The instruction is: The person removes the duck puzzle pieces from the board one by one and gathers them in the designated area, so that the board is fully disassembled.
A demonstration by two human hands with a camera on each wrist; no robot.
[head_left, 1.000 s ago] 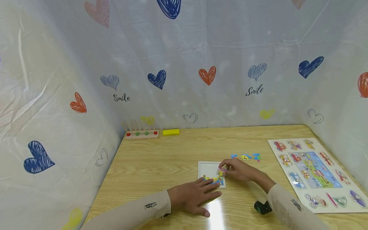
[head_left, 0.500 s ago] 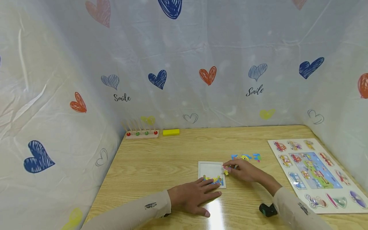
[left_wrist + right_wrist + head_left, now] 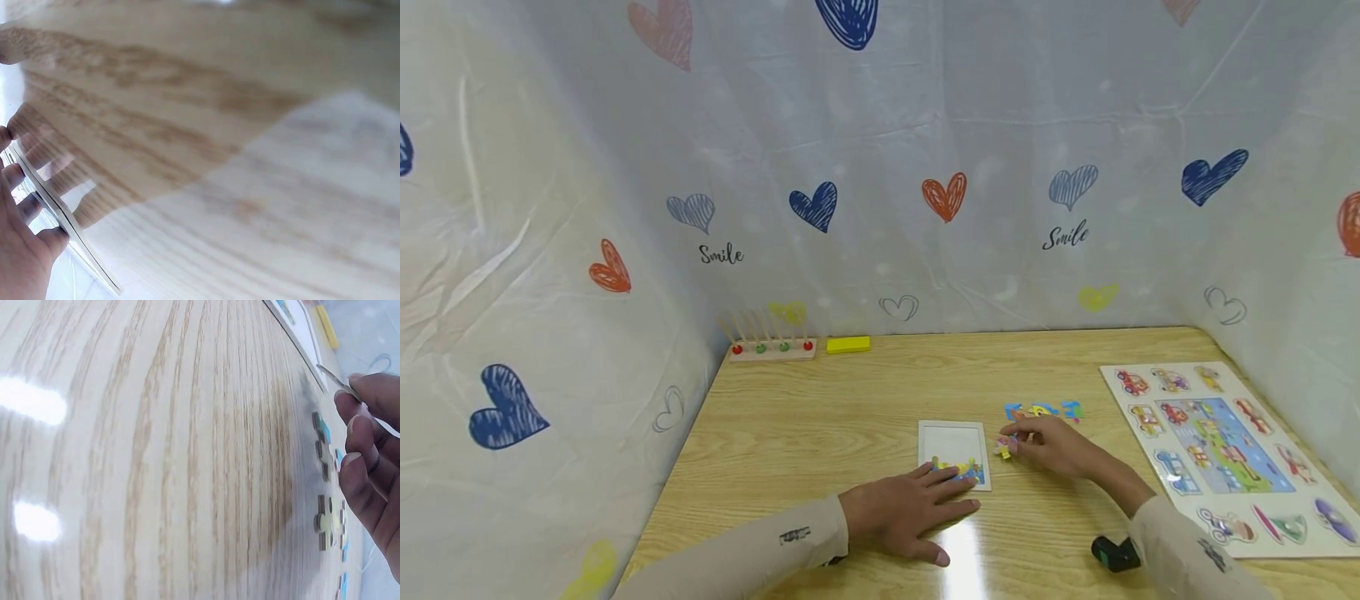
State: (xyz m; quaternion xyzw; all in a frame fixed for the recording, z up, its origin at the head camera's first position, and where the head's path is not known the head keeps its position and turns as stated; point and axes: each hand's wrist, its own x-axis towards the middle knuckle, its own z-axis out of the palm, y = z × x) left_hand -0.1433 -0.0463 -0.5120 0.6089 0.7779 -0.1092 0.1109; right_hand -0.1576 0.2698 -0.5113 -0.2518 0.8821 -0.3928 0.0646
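Observation:
My left hand (image 3: 910, 512) lies with spread fingers over the near edge of a small white puzzle tray (image 3: 951, 423). A strip of joined yellow and blue jigsaw pieces (image 3: 958, 468) fills the tray's near side, partly covered by the fingertips. Just right of the tray, my right hand (image 3: 1051, 446) pinches a pink and yellow jigsaw piece (image 3: 1004, 452) between thumb and fingers. The right wrist view shows that jigsaw piece (image 3: 337, 381) nearly edge-on, above the wood. Several loose jigsaw pieces (image 3: 1071, 409) lie beyond the right hand, some hidden by it.
A large picture board (image 3: 1195, 392) with vehicle shapes stands flat at the table's right. At the back left are a wooden peg stand (image 3: 772, 353) with red and green beads and a yellow block (image 3: 848, 345). A dark object (image 3: 1115, 553) shows beside the right sleeve.
My right hand has moved right with the jigsaw piece, from over the tray's right side to beside it, uncovering that rim. The left hand stays in place.

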